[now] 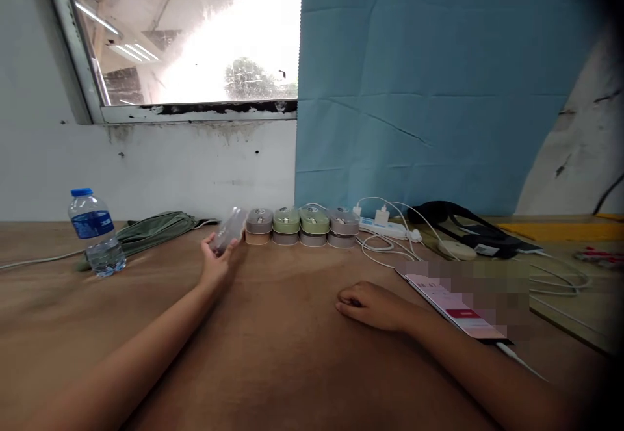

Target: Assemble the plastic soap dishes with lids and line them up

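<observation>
My left hand (218, 263) grips a greyish, partly see-through box (231, 228) between thumb and fingers. The box is tilted and slightly blurred, at the left end of a row of small rounded lidded boxes. From left to right, the row has a grey box (259, 220), a green box (286, 219), another green box (314, 220) and a grey-brown box (343, 221), each above a lower tier of tan or grey. My right hand (373, 305) rests on the brown table with its fingers curled in, and nothing shows in it.
A water bottle (97, 236) and a green fabric pouch (156, 228) stand at the left. Behind the right hand are a power strip (385, 227) with white cables and a black strap (443, 213). A lit tablet (453, 304) lies beside my right forearm. The wall closes off the back.
</observation>
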### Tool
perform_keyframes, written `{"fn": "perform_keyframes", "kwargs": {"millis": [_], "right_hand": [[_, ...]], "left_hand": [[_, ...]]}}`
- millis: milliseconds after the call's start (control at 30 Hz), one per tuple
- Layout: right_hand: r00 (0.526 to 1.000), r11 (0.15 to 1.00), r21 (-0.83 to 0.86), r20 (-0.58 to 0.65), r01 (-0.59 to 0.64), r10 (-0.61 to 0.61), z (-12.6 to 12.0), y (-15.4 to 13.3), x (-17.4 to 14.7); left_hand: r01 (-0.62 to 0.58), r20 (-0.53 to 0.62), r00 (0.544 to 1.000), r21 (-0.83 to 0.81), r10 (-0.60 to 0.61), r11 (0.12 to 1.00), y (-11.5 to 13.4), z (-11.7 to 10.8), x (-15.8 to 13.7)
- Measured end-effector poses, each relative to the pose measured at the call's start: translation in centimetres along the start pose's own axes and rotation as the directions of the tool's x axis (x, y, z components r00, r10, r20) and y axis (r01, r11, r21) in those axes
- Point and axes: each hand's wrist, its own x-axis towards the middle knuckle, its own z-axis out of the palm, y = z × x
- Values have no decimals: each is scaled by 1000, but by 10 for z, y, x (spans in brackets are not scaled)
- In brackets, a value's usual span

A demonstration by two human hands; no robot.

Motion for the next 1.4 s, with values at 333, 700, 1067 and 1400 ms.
{"fn": "perform_keyframes", "kwargs": {"millis": [333, 700, 1067, 1400], "right_hand": [[1000, 1000, -3, 2, -16, 16, 1, -1, 2], [999, 1000, 4, -34, -10, 10, 3, -2, 3], [998, 1000, -16, -67, -8, 7, 5, 0, 5], [998, 1000, -2, -65, -29, 29, 1, -6, 4]], "left_hand": [[14, 855, 500, -163, 134, 987, 19, -12, -50], [-226, 889, 446, 1, 103, 974, 19, -18, -50], [-195, 869, 480, -31, 123, 980, 20, -9, -60], [-177, 874, 461, -77, 152, 981, 18, -13, -54]]}}
